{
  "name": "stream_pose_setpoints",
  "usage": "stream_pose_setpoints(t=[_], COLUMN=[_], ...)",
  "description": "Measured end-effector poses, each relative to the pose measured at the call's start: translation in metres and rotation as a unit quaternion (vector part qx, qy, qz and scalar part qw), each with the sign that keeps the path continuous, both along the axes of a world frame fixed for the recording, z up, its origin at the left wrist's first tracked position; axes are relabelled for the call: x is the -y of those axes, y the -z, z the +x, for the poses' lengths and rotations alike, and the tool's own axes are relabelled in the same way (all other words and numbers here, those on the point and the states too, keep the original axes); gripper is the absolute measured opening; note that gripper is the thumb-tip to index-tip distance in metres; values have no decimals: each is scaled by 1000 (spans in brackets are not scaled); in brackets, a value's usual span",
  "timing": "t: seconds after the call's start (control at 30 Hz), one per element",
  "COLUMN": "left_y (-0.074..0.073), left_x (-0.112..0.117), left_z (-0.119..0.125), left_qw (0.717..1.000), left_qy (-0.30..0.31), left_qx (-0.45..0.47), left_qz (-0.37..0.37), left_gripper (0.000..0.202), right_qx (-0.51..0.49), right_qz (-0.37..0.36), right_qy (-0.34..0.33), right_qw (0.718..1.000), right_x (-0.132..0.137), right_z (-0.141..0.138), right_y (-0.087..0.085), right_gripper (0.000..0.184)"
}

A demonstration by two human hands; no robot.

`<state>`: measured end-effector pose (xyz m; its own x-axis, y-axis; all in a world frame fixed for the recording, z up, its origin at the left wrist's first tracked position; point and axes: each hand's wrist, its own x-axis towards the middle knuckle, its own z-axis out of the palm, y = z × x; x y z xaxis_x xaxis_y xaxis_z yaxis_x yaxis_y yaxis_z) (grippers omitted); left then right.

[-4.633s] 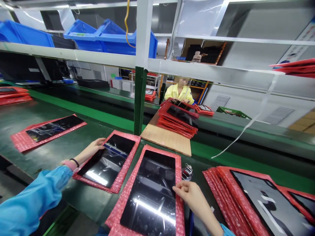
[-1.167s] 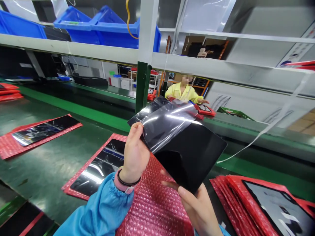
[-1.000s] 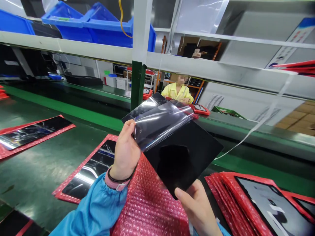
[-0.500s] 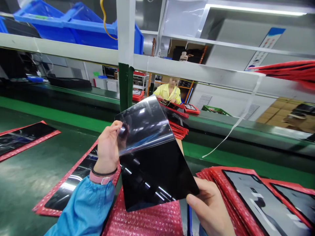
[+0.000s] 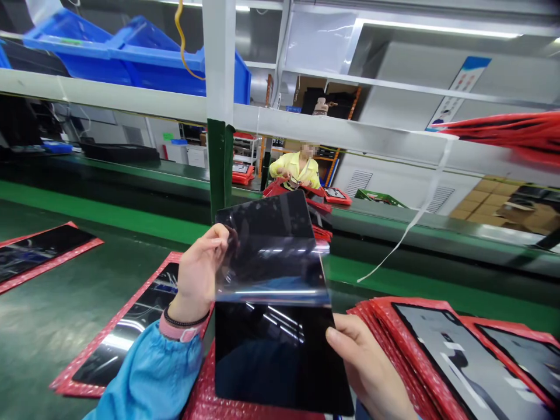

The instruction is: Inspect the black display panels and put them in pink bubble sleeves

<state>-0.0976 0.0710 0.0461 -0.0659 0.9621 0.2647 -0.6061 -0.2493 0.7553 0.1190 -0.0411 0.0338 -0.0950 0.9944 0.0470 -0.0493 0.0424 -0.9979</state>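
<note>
A glossy black screen panel (image 5: 280, 356) is held up in front of me, tilted. My right hand (image 5: 367, 361) grips its right edge, with the thumb on the front face. A clear protective film (image 5: 271, 271) lies over the upper part of the panel, its curled lower fold running across the middle. Between the pinched fingers of my left hand (image 5: 201, 262) is the film's left edge. Below the panel lies red bubble wrap (image 5: 205, 391). To the left, another black panel (image 5: 131, 332) rests on a red bubble-wrap sleeve (image 5: 65, 379).
A further panel (image 5: 44, 248) lies far left on the green table (image 5: 39, 338). Stacked red sleeves with grey-backed panels (image 5: 441, 344) stand at right. Blue bins (image 5: 144, 64) sit on the shelf above. Across the bench a person in yellow (image 5: 297, 169) works.
The panel has turned more upright and come lower. The film's fold has shifted down the panel, and more of the upper face lies beneath the film. Both hands keep their holds.
</note>
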Motion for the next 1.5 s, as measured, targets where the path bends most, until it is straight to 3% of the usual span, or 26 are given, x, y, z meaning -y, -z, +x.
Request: stream_pose_setpoints(t=[0.13,0.2,0.4,0.47,0.63,0.7,0.77,0.87,1.0,1.07,1.17,1.3,1.4,1.5], left_y=[1,1,4,6,7,7,6,9,22,31,39,36,31,32], left_x=[10,14,22,25,26,25,24,23,22,21,20,25,35,48], left_z=[11,15,24,25,25,24,24,24,20,17,14,13,15,20], left_qw=[999,998,998,998,998,998,997,993,971,957,933,881,857,851], left_qy=[46,54,43,50,37,33,32,4,-78,-100,-128,-163,-149,-127], left_qx=[-5,-13,-47,-38,-36,-44,-50,-70,-124,-151,-186,-216,-249,-263], left_qz=[21,17,19,18,31,37,46,95,190,228,279,388,426,436], left_gripper=[23,34,44,44,29,19,13,11,13,15,19,20,24,46], right_qx=[-81,-87,69,104,57,66,88,150,286,325,327,312,296,276], right_qz=[33,47,38,30,38,55,109,262,451,486,517,558,564,609], right_qy=[32,31,120,126,112,117,149,209,241,230,211,259,294,364], right_qw=[996,995,990,986,991,989,979,930,810,778,762,724,712,648], right_x=[-2,-2,4,5,7,6,5,2,0,-1,-3,-5,-9,-15], right_z=[-4,-4,-4,-6,-12,-13,-13,-14,-16,-13,-8,-2,6,24], right_y=[-2,0,7,6,3,6,13,26,35,37,37,39,43,48], right_gripper=[24,26,38,35,35,45,68,100,79,67,57,45,37,19])
